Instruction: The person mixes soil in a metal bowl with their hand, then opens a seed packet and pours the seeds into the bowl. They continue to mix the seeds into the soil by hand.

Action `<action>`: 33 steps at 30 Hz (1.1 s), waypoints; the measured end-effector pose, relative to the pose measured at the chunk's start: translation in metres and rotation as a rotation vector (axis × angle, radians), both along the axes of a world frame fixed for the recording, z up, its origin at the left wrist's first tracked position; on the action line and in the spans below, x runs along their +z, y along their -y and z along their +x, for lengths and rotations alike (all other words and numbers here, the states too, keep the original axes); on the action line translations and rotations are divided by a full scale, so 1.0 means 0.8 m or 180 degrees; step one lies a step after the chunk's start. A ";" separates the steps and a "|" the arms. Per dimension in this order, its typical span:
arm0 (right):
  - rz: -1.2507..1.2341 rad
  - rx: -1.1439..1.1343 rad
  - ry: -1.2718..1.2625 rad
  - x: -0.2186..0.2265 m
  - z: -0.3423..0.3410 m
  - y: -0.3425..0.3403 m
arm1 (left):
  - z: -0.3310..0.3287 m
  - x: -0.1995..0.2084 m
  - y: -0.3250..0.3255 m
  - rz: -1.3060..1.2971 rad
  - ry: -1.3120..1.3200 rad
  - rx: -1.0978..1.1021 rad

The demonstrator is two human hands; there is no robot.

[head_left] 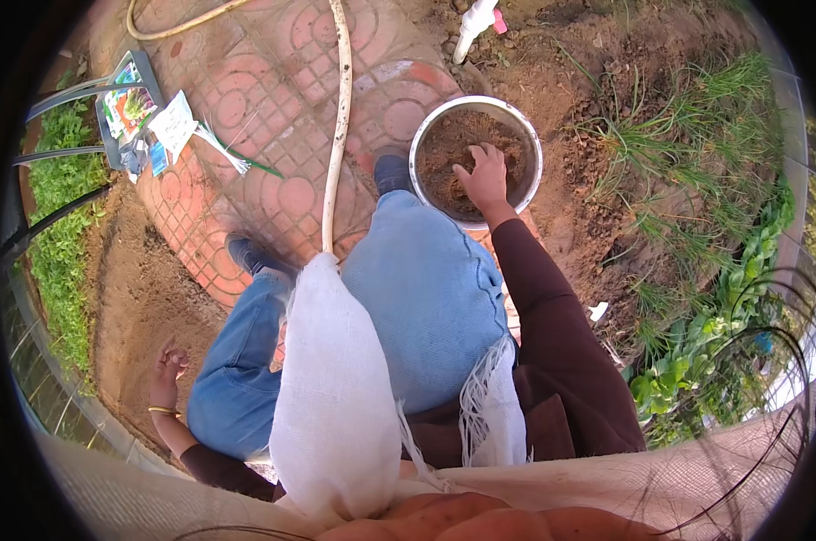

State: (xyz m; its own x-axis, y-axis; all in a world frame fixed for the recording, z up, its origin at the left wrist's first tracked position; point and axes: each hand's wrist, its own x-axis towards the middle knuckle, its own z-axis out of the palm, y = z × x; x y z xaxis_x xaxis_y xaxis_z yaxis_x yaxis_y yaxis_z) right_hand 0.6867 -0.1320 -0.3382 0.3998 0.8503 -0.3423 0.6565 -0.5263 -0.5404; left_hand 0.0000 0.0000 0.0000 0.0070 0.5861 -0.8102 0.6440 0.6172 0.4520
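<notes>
My right hand (486, 178) reaches into a round metal basin (536, 144) with a white rim. Brown soil (466, 135) lies inside it. The fingers of that hand are spread over the soil, with nothing seen in their grasp. My left hand (168, 368), with a yellow bangle at its wrist, hangs beside my left knee above bare earth. Its fingers are loosely bent and apart, and no object shows in them. The basin stands by my right shoe (392, 171), where the paving meets the garden bed.
A pale hose (340, 108) crosses the red patterned paving (272, 108). At the left, a grey tray (110, 135) holds seed packets, with a white packet (173, 124) and thin white ties (223, 149) beside it. A white pipe (474, 27) rises behind the basin; grassy plants (660, 153) grow at right.
</notes>
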 end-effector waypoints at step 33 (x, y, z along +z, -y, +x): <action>-0.0271 0.3090 0.1728 0.053 -0.028 -0.041 | 0.002 0.002 -0.009 0.0088 -0.0092 -0.0122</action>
State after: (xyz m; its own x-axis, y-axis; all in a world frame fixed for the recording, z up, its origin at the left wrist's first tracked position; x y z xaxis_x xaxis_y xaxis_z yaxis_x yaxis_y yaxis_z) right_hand 0.6642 -0.0988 -0.2955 -0.3074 0.8654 -0.3958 0.9475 0.3166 -0.0435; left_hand 0.0012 0.0071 0.0016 0.0066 0.6081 -0.7938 0.6799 0.5794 0.4494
